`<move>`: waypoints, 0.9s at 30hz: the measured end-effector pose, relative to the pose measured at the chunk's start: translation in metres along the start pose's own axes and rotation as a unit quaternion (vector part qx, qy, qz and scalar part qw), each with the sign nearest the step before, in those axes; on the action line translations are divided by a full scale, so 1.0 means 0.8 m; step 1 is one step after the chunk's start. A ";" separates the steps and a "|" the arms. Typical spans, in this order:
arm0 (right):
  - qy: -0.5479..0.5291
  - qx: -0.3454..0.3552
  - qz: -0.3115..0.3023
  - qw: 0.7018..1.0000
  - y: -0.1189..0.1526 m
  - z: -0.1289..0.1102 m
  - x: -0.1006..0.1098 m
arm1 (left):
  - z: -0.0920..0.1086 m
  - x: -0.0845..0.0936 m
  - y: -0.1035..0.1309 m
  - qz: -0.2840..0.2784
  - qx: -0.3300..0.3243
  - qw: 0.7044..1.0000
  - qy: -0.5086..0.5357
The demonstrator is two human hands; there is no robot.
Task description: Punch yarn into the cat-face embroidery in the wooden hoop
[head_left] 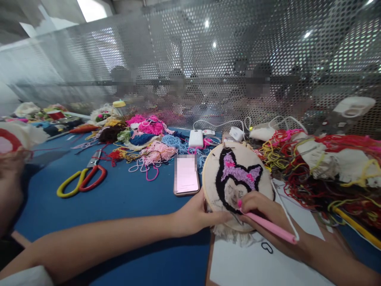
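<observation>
My left hand (198, 216) grips the lower left edge of a round embroidery hoop (205, 180), its thumb lying across the front. On the hoop's cream cloth is an animal head shape (238, 174) with a thick black outline, lilac filling and pink spots. My right hand (264, 210) is closed around a pink punch needle pen (272, 227), near the bottom of the cloth. White yarn (284, 206) runs from the pen's back end up behind the hoop. The needle's tip is hidden by the fingers.
Red-and-yellow scissors (89, 174) and a lit phone (186, 174) lie on the blue table (133, 254). Yarn piles (157, 153) stretch behind, with more yarn (321, 167) at right. White paper (247, 262) lies beneath the hoop. Another person's hand (10, 178) holds a hoop at far left.
</observation>
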State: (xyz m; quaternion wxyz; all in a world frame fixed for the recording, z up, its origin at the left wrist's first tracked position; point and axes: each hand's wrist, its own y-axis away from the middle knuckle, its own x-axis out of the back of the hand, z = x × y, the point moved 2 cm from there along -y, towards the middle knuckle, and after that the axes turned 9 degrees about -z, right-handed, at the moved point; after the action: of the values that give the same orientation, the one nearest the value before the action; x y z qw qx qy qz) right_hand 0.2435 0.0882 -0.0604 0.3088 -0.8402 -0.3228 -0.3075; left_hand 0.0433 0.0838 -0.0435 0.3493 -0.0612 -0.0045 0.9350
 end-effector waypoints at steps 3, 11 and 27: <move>0.009 0.009 0.010 1.000 -0.001 -0.003 0.000 | 0.000 0.003 -0.004 -0.007 0.023 0.999 0.032; -0.034 -0.101 0.064 0.992 -0.014 -0.027 0.012 | 0.008 0.013 -0.016 0.009 0.142 0.971 0.192; -0.084 -0.138 0.056 0.985 -0.012 -0.009 -0.003 | -0.008 0.004 -0.006 0.030 0.161 0.981 0.107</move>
State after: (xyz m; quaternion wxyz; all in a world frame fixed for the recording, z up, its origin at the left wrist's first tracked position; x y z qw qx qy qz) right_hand 0.2330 0.0876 -0.0543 0.1788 -0.9141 -0.2549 -0.2597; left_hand 0.0450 0.0890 -0.0497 0.3253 -0.1039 0.1853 0.9214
